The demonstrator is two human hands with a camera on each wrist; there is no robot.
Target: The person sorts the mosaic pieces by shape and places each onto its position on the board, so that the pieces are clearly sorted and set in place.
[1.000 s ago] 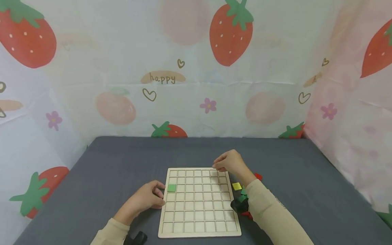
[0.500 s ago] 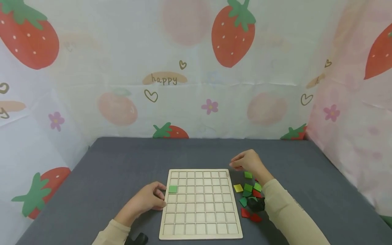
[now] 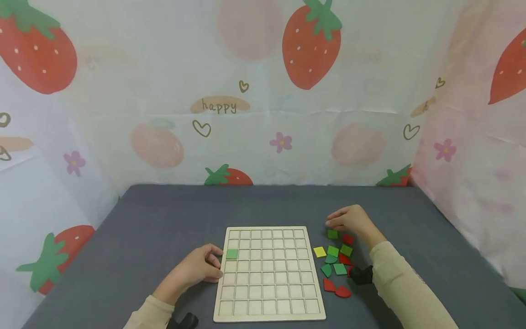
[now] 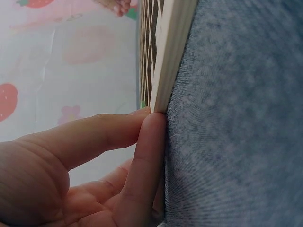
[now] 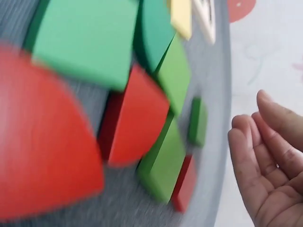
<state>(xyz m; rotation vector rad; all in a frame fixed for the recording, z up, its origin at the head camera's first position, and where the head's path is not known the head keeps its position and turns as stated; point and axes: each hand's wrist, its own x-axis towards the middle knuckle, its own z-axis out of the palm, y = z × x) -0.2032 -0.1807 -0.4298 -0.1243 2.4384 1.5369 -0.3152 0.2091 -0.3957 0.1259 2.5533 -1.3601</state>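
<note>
One tile point(image 3: 232, 254) sits slotted; left hand point(image 3: 200, 265), fingers relaxed, touches the board point(image 3: 269, 278); empty right hand point(image 3: 354, 221), fingers parted, hovers. Selecting another seems the step, requiring a pinch.

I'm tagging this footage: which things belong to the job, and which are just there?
Seems part of the job:
wooden grid board
green tile set in it
green pieces, red pieces and yellow piece beside it

Just there:
grey cloth
printed backdrop

Strawberry-print cloth walls point(image 3: 246, 151) round a table point(image 3: 164, 210) make a booth point(image 3: 464, 183).
</note>
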